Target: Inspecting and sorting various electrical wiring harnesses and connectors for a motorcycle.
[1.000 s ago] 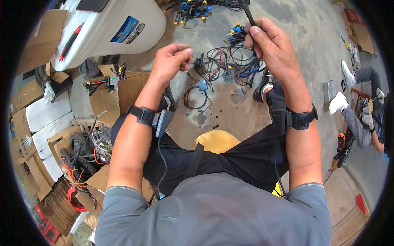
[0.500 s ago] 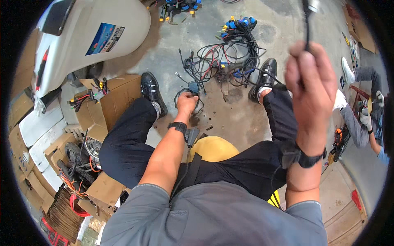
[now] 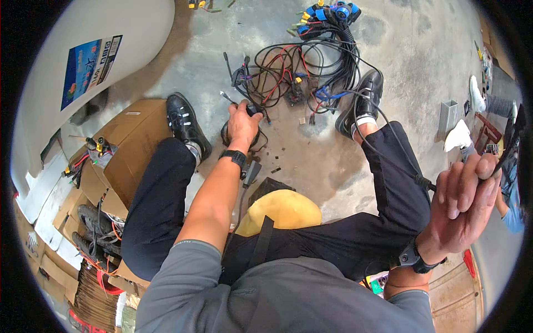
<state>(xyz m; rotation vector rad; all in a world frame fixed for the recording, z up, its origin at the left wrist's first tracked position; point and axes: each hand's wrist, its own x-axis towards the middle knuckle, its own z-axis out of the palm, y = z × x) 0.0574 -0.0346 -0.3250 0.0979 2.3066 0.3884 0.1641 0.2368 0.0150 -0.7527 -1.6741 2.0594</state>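
Observation:
On the floor between my feet, my left hand (image 3: 242, 129) closes over a small dark box (image 3: 254, 110), whose lower part the fingers hide. A silvery plug (image 3: 225, 96) lies just beyond it, and a loop of black cord (image 3: 261, 140) lies beside the wrist. Over at the right, raised above my knee, my right hand (image 3: 465, 194) grips a black cable (image 3: 426, 182). That cable droops down past my right shoe toward a tangled wire harness (image 3: 302, 69) with black, red and blue leads. Blue and black round connectors (image 3: 333, 16) sit at the harness's far end.
An open cardboard box (image 3: 136, 130) with wires stands by my left foot, under a large white tank (image 3: 133, 50). Small dark scraps (image 3: 276, 169) dot the floor. Another person (image 3: 505, 183) works at the right, near a grey metal tube (image 3: 447, 117).
My right hand has swung down and to the right, cable still in its grip. My left hand stays low at the small box. The view has shifted somewhat.

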